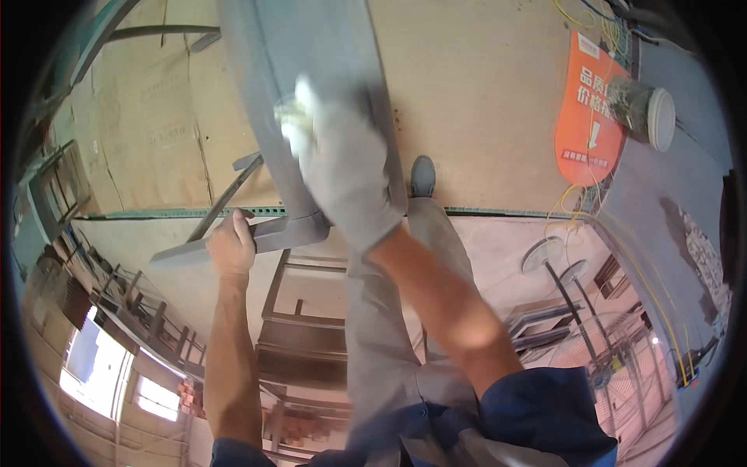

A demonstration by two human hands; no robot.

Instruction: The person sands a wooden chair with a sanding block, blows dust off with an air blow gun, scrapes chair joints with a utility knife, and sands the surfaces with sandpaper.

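A long grey furniture piece [311, 39] with a smooth, wide panel stretches away from me on the floor covering. My left hand [232, 243], bare, is closed around a grey bar [272, 233] that juts out to the left at its near end. My right hand [346, 167] wears a grey glove and lies over the panel, smeared by motion. Its fingers are closed on a white wad [297, 121], pressed against or just above the panel; its exact kind is too blurred to tell. A thinner grey leg [233, 191] slants beside the left hand.
Brown cardboard sheets [148, 132] cover the floor. At right lie an orange sign [587, 117], a dirty white-rimmed bucket [661, 119] and yellow cords [568, 204]. Another grey frame [101, 39] stands far left. My shoe [422, 175] is close to the panel's right edge.
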